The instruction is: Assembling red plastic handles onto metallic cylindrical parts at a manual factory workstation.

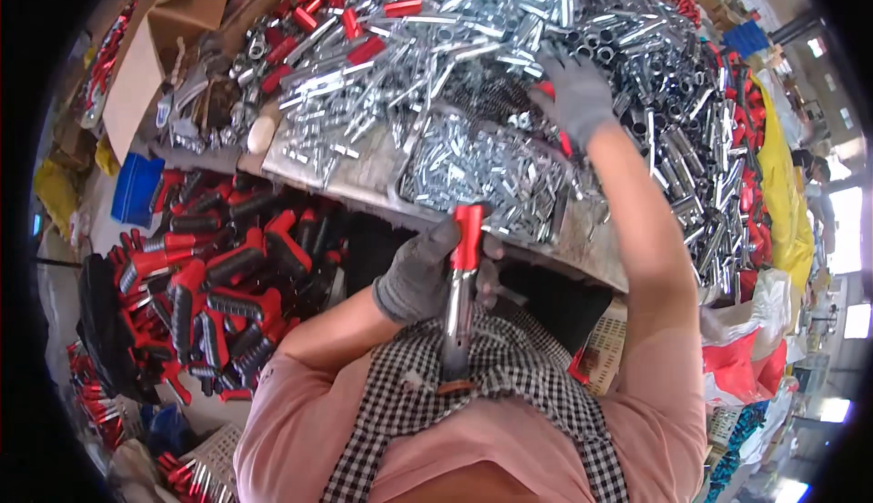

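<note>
My left hand (421, 271), in a grey glove, is closed around a tube with a red upper end (467, 235), a chrome middle and a dark lower end with an orange-brown rim. It stands nearly upright in front of the checked apron. My right hand (578, 94), gloved too, reaches far over the heap of shiny metal tubes and fittings (491, 12), with fingers extended over it and their tips partly lost among the parts. Nothing shows in its grasp. Beside it lie a small red piece (546, 89) and some dark, thread-like parts (491, 94). Nearer me is a pile of small silver fittings (482, 176).
Red-and-black handles (218, 294) fill a heap at the left, below the bench edge (355, 196). A cardboard box (173, 39) stands at the far left. Yellow sheeting (782, 176) and a red-and-white bag (746, 357) are at the right. A blue container (138, 186) sits near the handles.
</note>
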A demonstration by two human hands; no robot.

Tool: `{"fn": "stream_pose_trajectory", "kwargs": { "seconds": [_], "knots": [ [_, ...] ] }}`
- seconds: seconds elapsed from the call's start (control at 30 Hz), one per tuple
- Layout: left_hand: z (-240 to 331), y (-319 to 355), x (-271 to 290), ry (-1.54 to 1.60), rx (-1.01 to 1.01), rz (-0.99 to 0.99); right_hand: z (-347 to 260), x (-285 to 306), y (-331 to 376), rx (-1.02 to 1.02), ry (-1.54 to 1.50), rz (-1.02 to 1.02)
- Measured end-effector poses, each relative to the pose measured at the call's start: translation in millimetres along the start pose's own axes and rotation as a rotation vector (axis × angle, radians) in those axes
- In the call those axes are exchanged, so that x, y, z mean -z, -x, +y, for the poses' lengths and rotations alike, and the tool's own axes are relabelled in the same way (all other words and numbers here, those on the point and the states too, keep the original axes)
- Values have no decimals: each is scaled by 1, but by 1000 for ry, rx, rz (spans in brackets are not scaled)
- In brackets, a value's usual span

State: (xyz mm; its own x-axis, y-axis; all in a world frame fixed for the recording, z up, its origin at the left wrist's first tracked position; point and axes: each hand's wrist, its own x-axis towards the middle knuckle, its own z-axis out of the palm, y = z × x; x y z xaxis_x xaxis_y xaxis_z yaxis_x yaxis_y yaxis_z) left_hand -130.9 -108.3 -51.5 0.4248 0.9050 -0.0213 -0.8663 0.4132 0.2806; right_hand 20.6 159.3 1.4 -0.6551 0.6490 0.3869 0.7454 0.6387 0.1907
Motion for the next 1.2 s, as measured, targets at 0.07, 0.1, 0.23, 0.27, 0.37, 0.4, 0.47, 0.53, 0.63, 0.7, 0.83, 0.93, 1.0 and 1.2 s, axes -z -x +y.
{"fn": "stream_pose_trajectory", "kwargs": {
  "seconds": [0.07, 0.1, 0.23, 0.27, 0.37, 0.4, 0.47, 0.53, 0.63, 0.7, 0.83, 0.93, 1.0, 1.2],
  "knots": [
    [-1, 2, -5, -27, 14, -4, 19, -34, -23, 53, 68, -223],
    [-1, 1, 0, 1, 59, -78, 26, -43, -33, 93, 75, -376],
    [-7, 20, -10, -51, 105, -55, 16, -16, -37, -162, -62, -457],
    [-10, 24, -11, -50, 107, -56, 20, -7, -30, -173, -116, -231],
    [-16, 28, -16, -134, 199, -71, 13, 25, -3, -406, -758, 143],
    [-16, 27, -16, -132, 203, -78, -17, 54, 9, -593, -1229, 94],
    [-18, 21, -18, -164, 185, -128, -36, 56, 47, -270, -1946, -27],
    [-22, 18, -21, -113, 192, -98, -81, 67, 78, -217, -1937, -50],
    [-21, 13, -26, -217, 248, -107, -116, 100, 115, -307, -1896, -233],
    [-24, 9, -30, -263, 280, -96, -113, 101, 124, -353, -1862, -190],
    [-46, 7, -34, -431, 169, 81, -107, 71, 147, -457, -1577, -12],
    [-59, 16, -26, -532, 82, 236, -111, 53, 165, -492, -1403, 62],
    [-64, 20, -23, -547, 73, 274, -111, 50, 173, -515, -1379, 80],
    [-61, 26, -39, -475, 203, 334, -115, 85, 174, -434, -1380, 88]
  ]
}}
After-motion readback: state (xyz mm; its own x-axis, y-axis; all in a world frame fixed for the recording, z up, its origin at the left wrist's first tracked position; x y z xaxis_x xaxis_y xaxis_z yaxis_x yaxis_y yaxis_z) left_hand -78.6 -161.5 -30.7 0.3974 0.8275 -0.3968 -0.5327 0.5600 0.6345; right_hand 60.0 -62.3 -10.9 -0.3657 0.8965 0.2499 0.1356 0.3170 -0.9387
